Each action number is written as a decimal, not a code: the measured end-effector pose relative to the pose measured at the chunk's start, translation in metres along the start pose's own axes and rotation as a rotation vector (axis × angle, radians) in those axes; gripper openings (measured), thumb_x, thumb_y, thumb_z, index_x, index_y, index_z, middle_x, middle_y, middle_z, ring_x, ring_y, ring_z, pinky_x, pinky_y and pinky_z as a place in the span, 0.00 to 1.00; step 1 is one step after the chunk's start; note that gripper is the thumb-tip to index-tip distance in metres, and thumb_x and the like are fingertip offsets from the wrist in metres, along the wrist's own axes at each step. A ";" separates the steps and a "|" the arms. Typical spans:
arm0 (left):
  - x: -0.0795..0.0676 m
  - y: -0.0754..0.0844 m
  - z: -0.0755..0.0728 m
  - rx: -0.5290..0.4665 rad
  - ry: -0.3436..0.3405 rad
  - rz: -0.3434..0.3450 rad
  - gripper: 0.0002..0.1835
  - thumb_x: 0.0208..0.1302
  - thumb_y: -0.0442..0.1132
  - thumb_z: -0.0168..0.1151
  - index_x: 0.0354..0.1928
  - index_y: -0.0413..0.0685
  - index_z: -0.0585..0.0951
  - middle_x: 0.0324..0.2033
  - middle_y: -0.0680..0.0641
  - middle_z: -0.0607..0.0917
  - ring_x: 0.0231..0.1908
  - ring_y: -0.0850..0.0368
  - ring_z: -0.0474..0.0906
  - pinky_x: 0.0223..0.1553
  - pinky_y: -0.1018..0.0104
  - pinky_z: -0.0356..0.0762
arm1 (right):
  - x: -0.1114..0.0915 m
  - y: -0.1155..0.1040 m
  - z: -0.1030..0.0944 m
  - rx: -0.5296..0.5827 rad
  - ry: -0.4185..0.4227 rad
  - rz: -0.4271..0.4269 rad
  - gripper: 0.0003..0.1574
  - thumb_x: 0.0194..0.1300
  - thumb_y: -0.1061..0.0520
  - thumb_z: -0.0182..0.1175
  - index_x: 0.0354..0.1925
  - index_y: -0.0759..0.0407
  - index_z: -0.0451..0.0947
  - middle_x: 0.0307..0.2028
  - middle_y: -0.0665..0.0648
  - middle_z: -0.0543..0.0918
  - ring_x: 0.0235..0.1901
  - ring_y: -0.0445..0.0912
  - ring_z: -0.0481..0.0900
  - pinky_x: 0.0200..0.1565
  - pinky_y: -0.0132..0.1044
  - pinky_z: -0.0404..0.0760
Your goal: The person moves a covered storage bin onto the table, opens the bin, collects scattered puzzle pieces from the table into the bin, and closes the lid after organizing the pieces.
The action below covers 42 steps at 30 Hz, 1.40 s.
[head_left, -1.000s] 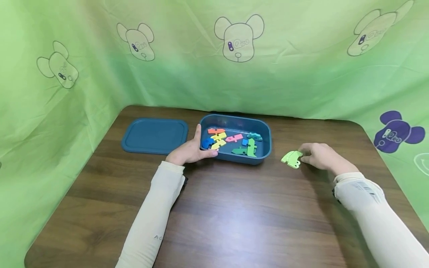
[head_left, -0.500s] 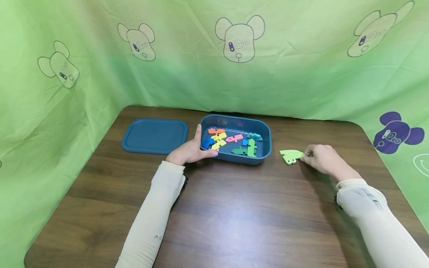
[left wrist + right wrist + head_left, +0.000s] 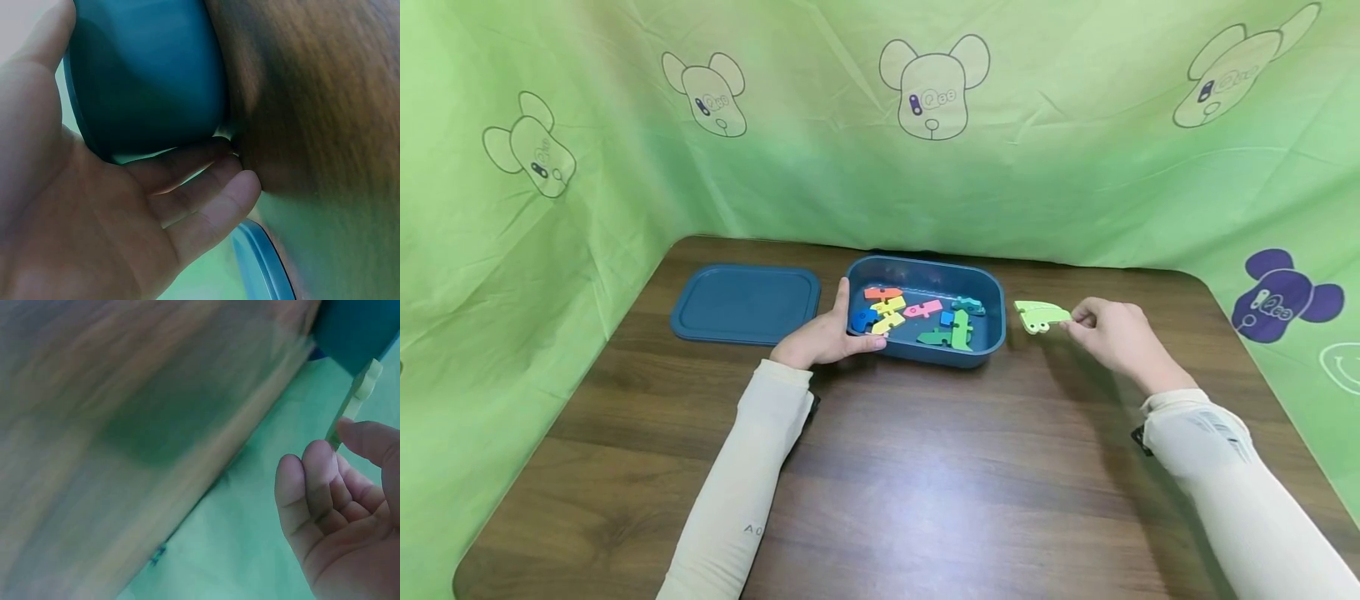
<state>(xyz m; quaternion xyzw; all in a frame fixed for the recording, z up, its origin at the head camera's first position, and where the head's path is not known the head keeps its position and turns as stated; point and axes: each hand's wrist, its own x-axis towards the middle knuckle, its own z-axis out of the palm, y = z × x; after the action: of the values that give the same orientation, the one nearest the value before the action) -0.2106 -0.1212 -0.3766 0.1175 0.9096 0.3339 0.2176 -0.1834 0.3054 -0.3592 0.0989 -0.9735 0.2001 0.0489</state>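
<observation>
My left hand [image 3: 822, 338] holds the near-left corner of an open blue box [image 3: 1001, 310], thumb along the front rim and fingers against the left side. Seen from the left wrist, the fingers [image 3: 215, 212] bend along the outside of the box wall. Between thumb and fingertips my right hand [image 3: 1116, 337] pinches a light-green puzzle piece [image 3: 1037, 313] with two round eyes. The piece is just right of the box, raised off the table. From the right wrist its thin edge shows near the box wall.
Inside the box lie several colourful pieces, among them a pink one [image 3: 922, 309], an orange one [image 3: 883, 293] and a green one [image 3: 961, 331]. A blue lid [image 3: 745, 304] lies flat to the left on the wooden table [image 3: 925, 467]. Green printed cloth [image 3: 820, 183] hangs behind.
The right hand has turned the light-green piece, raised it and moved it away from me and slightly left towards the box. The left hand and box have stayed in place.
</observation>
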 end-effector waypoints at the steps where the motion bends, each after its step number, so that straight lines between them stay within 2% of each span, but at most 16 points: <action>1: 0.000 0.000 0.000 0.002 0.000 0.000 0.68 0.61 0.69 0.65 0.78 0.54 0.23 0.69 0.32 0.68 0.41 0.46 0.81 0.41 0.55 0.75 | 0.001 -0.003 0.000 0.006 0.010 -0.002 0.13 0.69 0.53 0.64 0.37 0.64 0.80 0.29 0.56 0.85 0.33 0.54 0.81 0.39 0.50 0.74; 5: 0.001 0.000 -0.001 0.002 -0.003 0.002 0.69 0.60 0.69 0.65 0.78 0.54 0.22 0.72 0.32 0.65 0.43 0.46 0.80 0.44 0.55 0.75 | 0.007 -0.018 -0.001 0.017 0.049 -0.020 0.12 0.69 0.54 0.65 0.36 0.64 0.81 0.30 0.57 0.86 0.33 0.54 0.82 0.40 0.50 0.74; 9: 0.001 0.000 0.000 -0.004 0.000 0.001 0.68 0.61 0.68 0.66 0.78 0.53 0.23 0.71 0.32 0.65 0.43 0.45 0.80 0.44 0.54 0.76 | 0.016 -0.035 0.000 0.027 0.061 -0.028 0.12 0.68 0.54 0.65 0.36 0.64 0.81 0.30 0.58 0.87 0.33 0.55 0.82 0.40 0.50 0.74; 16: 0.001 -0.001 0.000 0.009 -0.011 -0.020 0.69 0.59 0.71 0.65 0.78 0.56 0.22 0.69 0.33 0.69 0.43 0.45 0.80 0.44 0.54 0.76 | 0.031 -0.067 0.007 0.044 0.017 -0.042 0.13 0.69 0.54 0.64 0.37 0.65 0.81 0.31 0.59 0.86 0.34 0.54 0.81 0.39 0.50 0.74; 21: 0.001 -0.001 -0.001 0.009 -0.013 -0.016 0.69 0.59 0.71 0.64 0.78 0.56 0.22 0.72 0.34 0.65 0.47 0.45 0.79 0.48 0.54 0.75 | 0.041 -0.087 0.014 0.054 -0.011 -0.044 0.13 0.70 0.54 0.63 0.37 0.65 0.80 0.31 0.60 0.84 0.34 0.54 0.79 0.39 0.48 0.75; 23: 0.001 0.000 -0.001 0.013 -0.012 -0.014 0.69 0.59 0.72 0.64 0.78 0.56 0.22 0.69 0.34 0.70 0.46 0.46 0.80 0.47 0.54 0.76 | 0.044 -0.095 0.017 0.054 -0.017 -0.049 0.13 0.70 0.54 0.62 0.36 0.65 0.80 0.30 0.59 0.83 0.33 0.54 0.78 0.37 0.47 0.74; 26: 0.001 -0.001 -0.001 0.025 -0.018 -0.020 0.70 0.58 0.72 0.63 0.78 0.56 0.21 0.57 0.34 0.80 0.40 0.48 0.82 0.43 0.56 0.76 | 0.048 -0.107 0.021 0.050 -0.024 -0.058 0.13 0.70 0.55 0.62 0.37 0.66 0.80 0.29 0.59 0.82 0.32 0.53 0.77 0.36 0.46 0.74; 29: 0.001 -0.001 -0.002 0.026 -0.022 -0.025 0.70 0.58 0.73 0.63 0.78 0.57 0.21 0.49 0.35 0.83 0.37 0.48 0.83 0.41 0.56 0.76 | 0.052 -0.115 0.024 0.039 -0.028 -0.064 0.13 0.70 0.55 0.62 0.38 0.66 0.80 0.29 0.59 0.81 0.31 0.53 0.77 0.35 0.45 0.74; 33: 0.001 -0.002 -0.001 0.015 -0.015 -0.016 0.70 0.58 0.72 0.64 0.78 0.56 0.22 0.55 0.33 0.80 0.39 0.47 0.82 0.41 0.56 0.75 | 0.057 -0.125 0.028 0.027 -0.032 -0.039 0.13 0.70 0.54 0.62 0.38 0.65 0.79 0.29 0.59 0.81 0.31 0.53 0.76 0.34 0.46 0.74; 42: 0.002 -0.001 -0.001 0.008 0.003 0.003 0.69 0.60 0.69 0.66 0.78 0.53 0.23 0.56 0.31 0.79 0.37 0.47 0.82 0.41 0.56 0.76 | 0.066 -0.142 0.035 -0.023 0.002 0.007 0.14 0.70 0.53 0.61 0.38 0.65 0.80 0.30 0.60 0.81 0.33 0.56 0.77 0.36 0.49 0.76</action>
<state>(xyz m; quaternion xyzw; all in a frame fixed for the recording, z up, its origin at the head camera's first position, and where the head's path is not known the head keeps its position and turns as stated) -0.2127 -0.1218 -0.3777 0.1194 0.9109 0.3310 0.2154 -0.2199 0.1523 -0.3279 0.0947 -0.9761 0.1890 0.0502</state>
